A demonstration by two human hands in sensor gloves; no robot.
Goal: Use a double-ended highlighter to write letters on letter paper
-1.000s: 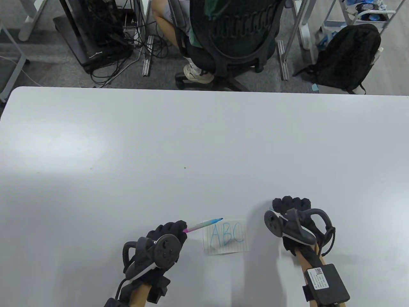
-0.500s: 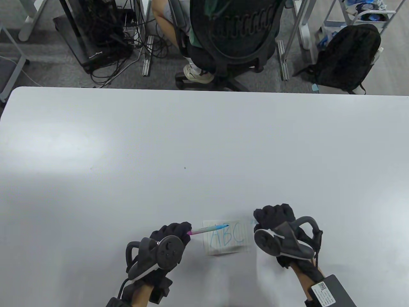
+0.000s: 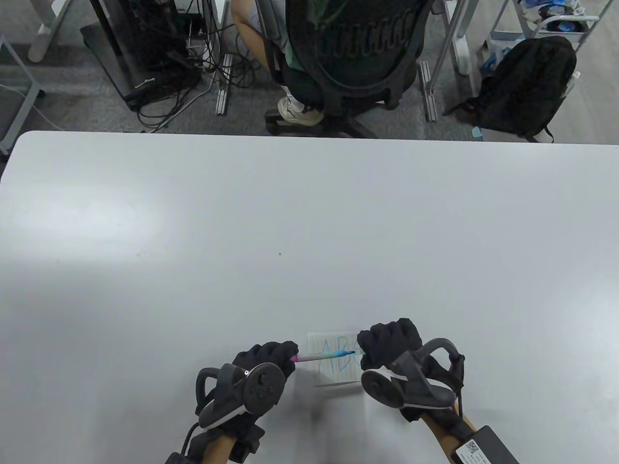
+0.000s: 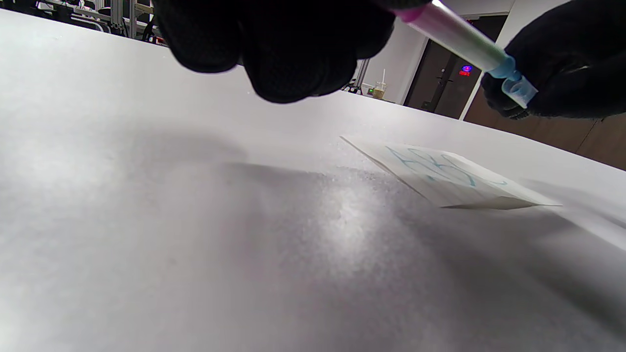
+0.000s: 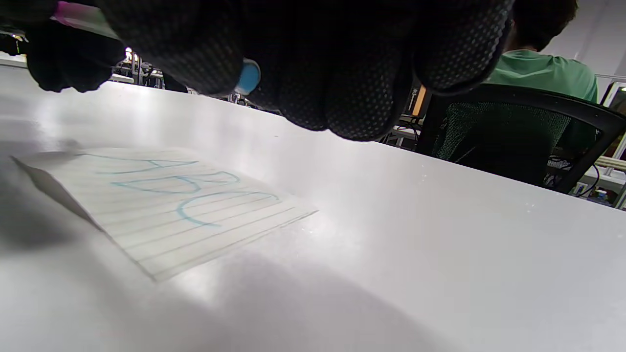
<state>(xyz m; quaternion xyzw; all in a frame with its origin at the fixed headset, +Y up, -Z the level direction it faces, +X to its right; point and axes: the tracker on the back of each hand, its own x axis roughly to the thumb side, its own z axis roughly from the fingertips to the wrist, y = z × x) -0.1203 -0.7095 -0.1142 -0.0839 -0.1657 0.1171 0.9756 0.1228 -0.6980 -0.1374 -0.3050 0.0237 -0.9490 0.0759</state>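
Note:
A small lined letter paper with "ABC" in blue lies near the table's front edge; it also shows in the wrist views. My left hand grips the pink end of the highlighter, which is held above the paper with its blue end pointing right. My right hand hovers over the paper's right part, its fingers curled round a small blue cap at the highlighter's blue tip. The letter C is hidden under that hand in the table view.
The white table stretches far behind the paper. Beyond its far edge a person sits in a black mesh office chair. A black backpack and a tangle of cables lie on the floor.
My right hand has moved left and nearer, from beside the paper to over its right part, meeting the highlighter's blue tip. My left hand has shifted slightly right and lowered the highlighter.

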